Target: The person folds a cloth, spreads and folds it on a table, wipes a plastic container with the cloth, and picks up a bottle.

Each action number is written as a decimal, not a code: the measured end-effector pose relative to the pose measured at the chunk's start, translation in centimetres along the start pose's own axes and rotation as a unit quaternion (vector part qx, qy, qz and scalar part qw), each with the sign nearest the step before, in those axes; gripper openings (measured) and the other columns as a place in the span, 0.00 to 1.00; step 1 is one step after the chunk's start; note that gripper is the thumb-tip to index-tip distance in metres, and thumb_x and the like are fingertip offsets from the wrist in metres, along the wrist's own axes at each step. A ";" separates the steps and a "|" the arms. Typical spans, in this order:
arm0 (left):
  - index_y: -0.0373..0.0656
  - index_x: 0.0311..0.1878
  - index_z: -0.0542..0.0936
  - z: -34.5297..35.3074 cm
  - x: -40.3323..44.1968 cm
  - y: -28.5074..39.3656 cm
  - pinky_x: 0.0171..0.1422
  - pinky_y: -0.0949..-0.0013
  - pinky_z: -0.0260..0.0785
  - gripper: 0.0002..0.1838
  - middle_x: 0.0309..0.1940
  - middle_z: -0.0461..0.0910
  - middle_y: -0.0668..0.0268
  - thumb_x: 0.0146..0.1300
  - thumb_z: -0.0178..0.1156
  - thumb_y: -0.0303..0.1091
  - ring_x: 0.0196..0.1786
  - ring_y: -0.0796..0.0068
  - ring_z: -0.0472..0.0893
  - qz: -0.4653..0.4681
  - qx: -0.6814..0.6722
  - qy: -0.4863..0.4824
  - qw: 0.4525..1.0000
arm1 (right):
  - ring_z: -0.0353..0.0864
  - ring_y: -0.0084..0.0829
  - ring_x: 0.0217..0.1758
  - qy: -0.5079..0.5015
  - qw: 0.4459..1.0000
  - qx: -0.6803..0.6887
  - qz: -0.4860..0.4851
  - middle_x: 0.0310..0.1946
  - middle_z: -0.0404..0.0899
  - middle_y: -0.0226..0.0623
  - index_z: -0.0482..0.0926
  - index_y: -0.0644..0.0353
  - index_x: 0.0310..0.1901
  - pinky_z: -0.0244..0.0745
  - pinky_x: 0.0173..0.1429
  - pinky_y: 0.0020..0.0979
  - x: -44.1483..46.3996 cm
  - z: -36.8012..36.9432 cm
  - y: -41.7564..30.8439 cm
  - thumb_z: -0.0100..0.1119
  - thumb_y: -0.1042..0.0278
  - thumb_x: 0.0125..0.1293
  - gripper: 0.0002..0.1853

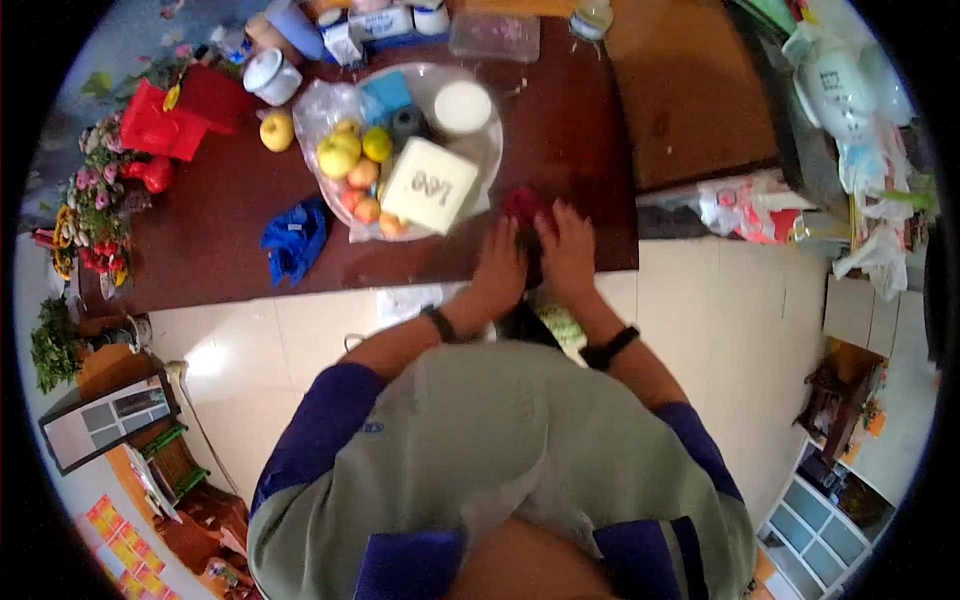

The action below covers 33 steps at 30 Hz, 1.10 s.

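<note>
One dark red cloth (522,203) lies bunched on the table (215,215), near its front edge and to the right of the fruit tray (494,137). Two hands are at it, side by side with a narrow gap between them: the left hand (499,262) and the right hand (569,248) both reach forward with their fingertips at the cloth. Blur there hides whether the fingers pinch it or merely press on it, so I cannot tell how firmly either hand has it.

The handling looks under way rather than finished, as the cloth is neither spread out nor set aside. One blue cloth (294,241) lies crumpled to the left of the tray, apart from both hands, with nothing visibly done to it.

Counting outward, the tray bears one cream box (430,186) with dark lettering, one white round lid (463,107), one blue packet (386,94) and one dark round object (408,124). Seven fruits show there: two yellow, one green and four reddish. One yellow apple (277,131) sits outside the tray, just below one lidded white mug (271,77). Farther back are one clear plastic box (495,37) and one glass jar (591,19).
</note>
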<state>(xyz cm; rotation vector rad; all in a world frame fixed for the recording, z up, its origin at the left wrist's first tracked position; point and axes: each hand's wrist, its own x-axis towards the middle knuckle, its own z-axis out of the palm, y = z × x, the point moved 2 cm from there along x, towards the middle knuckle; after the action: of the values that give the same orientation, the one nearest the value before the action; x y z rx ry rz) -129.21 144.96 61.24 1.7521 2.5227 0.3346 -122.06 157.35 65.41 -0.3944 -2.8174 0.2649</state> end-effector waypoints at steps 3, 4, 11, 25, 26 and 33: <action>0.27 0.55 0.77 0.3 -1.1 0.8 0.76 0.37 0.38 0.27 0.69 0.60 0.39 0.61 0.48 0.39 0.75 0.38 0.50 0.024 -0.013 -0.067 0.997 | 0.55 0.53 0.74 -0.123 0.992 0.042 0.001 0.70 0.57 0.57 0.60 0.58 0.70 0.47 0.74 0.56 -2.9 2.0 -1.6 0.48 0.73 0.63 0.31; 0.28 0.54 0.79 0.3 -0.8 1.0 0.77 0.37 0.35 0.26 0.70 0.60 0.41 0.61 0.48 0.40 0.76 0.39 0.49 0.016 -0.021 -0.084 0.996 | 0.54 0.53 0.75 -0.115 0.992 0.045 0.003 0.70 0.56 0.56 0.59 0.57 0.71 0.46 0.75 0.55 -2.2 2.4 -1.2 0.48 0.72 0.63 0.32; 0.34 0.66 0.70 -2.2 9.2 0.4 0.77 0.38 0.26 0.31 0.71 0.57 0.41 0.68 0.46 0.48 0.77 0.38 0.38 -0.038 0.040 -0.279 0.959 | 0.48 0.47 0.78 -0.189 0.982 0.010 0.026 0.74 0.50 0.52 0.55 0.54 0.73 0.41 0.79 0.45 5.4 3.0 5.0 0.44 0.69 0.67 0.31; 0.33 0.65 0.70 1.0 20.3 -2.4 0.75 0.47 0.44 0.30 0.69 0.62 0.47 0.62 0.51 0.42 0.74 0.47 0.55 -0.190 0.057 0.048 0.979 | 0.45 0.51 0.78 -0.245 0.968 0.014 0.057 0.75 0.46 0.56 0.51 0.61 0.73 0.47 0.77 0.49 20.1 4.9 12.5 0.53 0.68 0.63 0.37; 0.33 0.66 0.68 1.1 20.0 -2.4 0.77 0.48 0.41 0.31 0.70 0.60 0.46 0.64 0.49 0.45 0.75 0.45 0.50 -0.172 0.037 -0.043 0.983 | 0.45 0.52 0.78 -0.233 0.972 -0.010 0.035 0.75 0.46 0.56 0.51 0.61 0.73 0.48 0.76 0.50 19.0 4.5 12.3 0.53 0.69 0.63 0.37; 0.36 0.49 0.82 -0.3 12.1 2.8 0.75 0.43 0.44 0.21 0.57 0.74 0.44 0.60 0.54 0.40 0.71 0.44 0.60 -0.096 -0.013 -0.099 0.990 | 0.48 0.57 0.76 -0.252 0.968 0.004 -0.013 0.73 0.48 0.57 0.55 0.50 0.73 0.50 0.72 0.59 9.3 -0.5 9.2 0.55 0.68 0.61 0.37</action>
<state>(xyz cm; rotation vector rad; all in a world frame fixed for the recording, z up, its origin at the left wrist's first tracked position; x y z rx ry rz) -130.98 157.08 63.07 1.4390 2.5035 0.1727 -128.29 168.84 66.24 -0.3228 -3.3145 0.4224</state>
